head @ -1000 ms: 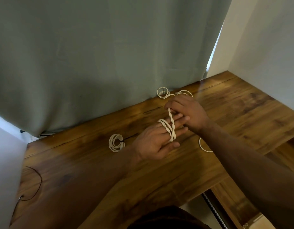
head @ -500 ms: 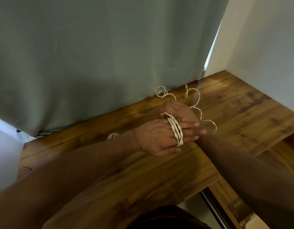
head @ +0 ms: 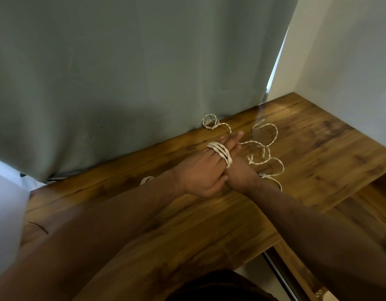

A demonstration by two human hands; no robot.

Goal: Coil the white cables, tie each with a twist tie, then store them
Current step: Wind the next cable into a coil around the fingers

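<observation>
A twisted white cable (head: 220, 152) is wound in three turns around the straight fingers of my left hand (head: 200, 170), which hovers over the wooden table (head: 209, 224). My right hand (head: 240, 172) sits tucked under the left fingers, feeding the cable; its fingertips are hidden. The rest of the cable (head: 269, 146) lies in loose curls on the table just right of both hands. A small coiled cable (head: 210, 121) rests at the back by the curtain. Another coil (head: 147, 179) peeks out behind my left wrist.
A grey-green curtain (head: 122, 83) hangs along the table's back edge. White walls close in on the right (head: 350, 72) and on the left. A thin dark wire (head: 39, 227) lies at the table's left end. Its front right edge drops to a lower wooden surface (head: 361, 209).
My left hand has turned so its fingers point away, towards the curtain. My right hand has slid under it, adding a turn. The loose cable has shifted nearer on the right.
</observation>
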